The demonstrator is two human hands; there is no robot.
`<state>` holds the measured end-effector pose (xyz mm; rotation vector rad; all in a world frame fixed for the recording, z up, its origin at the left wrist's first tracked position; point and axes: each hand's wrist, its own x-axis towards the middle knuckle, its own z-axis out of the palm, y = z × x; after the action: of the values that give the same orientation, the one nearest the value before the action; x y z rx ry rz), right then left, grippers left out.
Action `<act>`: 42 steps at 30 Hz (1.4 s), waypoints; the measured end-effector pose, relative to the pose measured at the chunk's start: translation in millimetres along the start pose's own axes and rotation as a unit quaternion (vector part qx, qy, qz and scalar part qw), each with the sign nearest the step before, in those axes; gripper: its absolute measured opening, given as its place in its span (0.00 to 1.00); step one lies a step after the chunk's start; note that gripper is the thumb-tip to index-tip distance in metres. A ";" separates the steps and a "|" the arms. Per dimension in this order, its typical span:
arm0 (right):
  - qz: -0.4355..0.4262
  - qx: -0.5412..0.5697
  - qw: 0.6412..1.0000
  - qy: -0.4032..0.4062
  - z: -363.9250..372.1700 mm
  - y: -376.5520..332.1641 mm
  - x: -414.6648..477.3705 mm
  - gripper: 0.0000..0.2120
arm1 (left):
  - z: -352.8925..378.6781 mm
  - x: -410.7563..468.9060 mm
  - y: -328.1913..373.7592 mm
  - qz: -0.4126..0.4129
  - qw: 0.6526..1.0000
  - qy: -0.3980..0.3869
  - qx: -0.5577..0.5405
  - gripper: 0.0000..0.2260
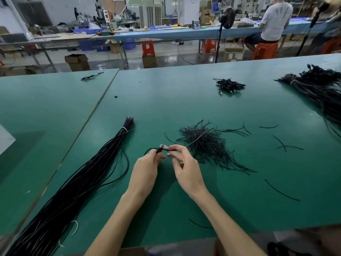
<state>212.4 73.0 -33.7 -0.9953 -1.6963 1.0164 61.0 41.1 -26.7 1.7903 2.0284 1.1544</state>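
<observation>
Pinching one cable (pixel 166 149) with our left hand (pixel 146 170) and right hand (pixel 186 170), toward the near edge of the table (pixel 184 100), ties (pixel 204 143) heaped beside.

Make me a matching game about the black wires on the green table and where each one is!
Things:
1. long cable bundle
2. heap of short wire pieces
3. small coiled pile
4. cable with plug

Places:
A. held between the left hand and the right hand
B. far across the table, past the heap
C. stretched out to the left of both hands
D. just beyond the right hand

Pairs: 1-C, 2-D, 3-B, 4-A.
</observation>
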 end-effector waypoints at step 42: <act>0.047 0.032 0.998 -0.040 -2.7 -5.0 0.3 0.10 | 2.3 2.8 -3.0 -0.126 0.798 -0.138 -0.573 0.17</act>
<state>213.9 72.1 -28.3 -1.0115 -1.6850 1.1784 59.4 44.7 -29.4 0.9229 0.9051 1.4277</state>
